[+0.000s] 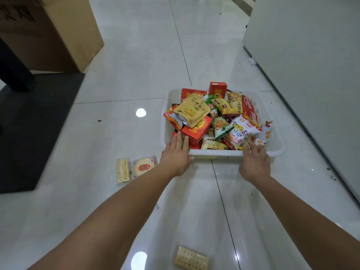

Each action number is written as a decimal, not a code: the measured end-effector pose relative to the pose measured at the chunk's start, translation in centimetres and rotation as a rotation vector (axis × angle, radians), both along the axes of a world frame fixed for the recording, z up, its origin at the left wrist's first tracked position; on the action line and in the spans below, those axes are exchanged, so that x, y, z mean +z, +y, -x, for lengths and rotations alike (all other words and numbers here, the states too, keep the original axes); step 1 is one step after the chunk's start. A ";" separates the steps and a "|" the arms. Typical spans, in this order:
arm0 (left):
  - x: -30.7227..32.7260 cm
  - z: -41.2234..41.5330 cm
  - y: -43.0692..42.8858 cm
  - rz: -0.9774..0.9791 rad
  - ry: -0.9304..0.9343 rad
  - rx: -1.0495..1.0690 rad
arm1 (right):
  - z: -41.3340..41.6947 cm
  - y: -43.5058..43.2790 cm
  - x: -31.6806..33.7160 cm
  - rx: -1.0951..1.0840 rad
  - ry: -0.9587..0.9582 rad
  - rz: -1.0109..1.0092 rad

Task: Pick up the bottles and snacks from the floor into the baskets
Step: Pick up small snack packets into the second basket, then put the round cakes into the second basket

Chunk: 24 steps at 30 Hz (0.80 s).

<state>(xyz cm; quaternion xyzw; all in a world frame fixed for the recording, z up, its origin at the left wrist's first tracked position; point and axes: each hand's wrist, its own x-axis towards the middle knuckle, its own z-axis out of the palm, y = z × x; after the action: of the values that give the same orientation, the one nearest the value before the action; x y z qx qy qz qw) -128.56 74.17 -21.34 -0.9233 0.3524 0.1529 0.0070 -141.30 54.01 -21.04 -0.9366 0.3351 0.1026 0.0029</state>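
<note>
Both bare arms stretch forward to the near edge of the white basket (214, 153), which stands on the tiled floor (136, 55) heaped with snack packs; the left hand (178, 154) lies palm down over the near left corner, fingers straight across the rim, clasping nothing; the right hand (255, 162) reaches over the near right rim, too blurred to tell whether it grips; a cracker pack (122, 169) and a round cake pack (144, 166) lie just left of the left hand; another cracker pack (191, 259) lies between the forearms.
</note>
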 end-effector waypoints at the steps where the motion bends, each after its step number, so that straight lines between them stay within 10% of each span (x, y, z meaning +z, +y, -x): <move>1: 0.1 -0.1 -0.2 -0.015 0.020 0.001 | 0.0 0.5 0.0 -0.020 -0.034 -0.009; 8: -2.4 1.2 6.8 0.287 -0.159 0.092 | 4.1 6.7 -3.6 0.160 -0.519 -0.026; 17: -8.2 6.0 19.1 -0.179 0.151 0.250 | 11.1 16.3 -10.8 0.852 -0.033 -0.367; 24: -7.2 6.0 17.2 -0.156 0.104 0.233 | 9.3 16.0 -9.3 0.631 0.050 -0.448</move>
<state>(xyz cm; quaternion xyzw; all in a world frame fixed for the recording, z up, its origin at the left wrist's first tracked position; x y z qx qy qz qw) -134.53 91.34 -28.54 -0.9455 0.2297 0.2270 0.0425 -150.64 70.03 -30.30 -0.9670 -0.0003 0.1918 0.1675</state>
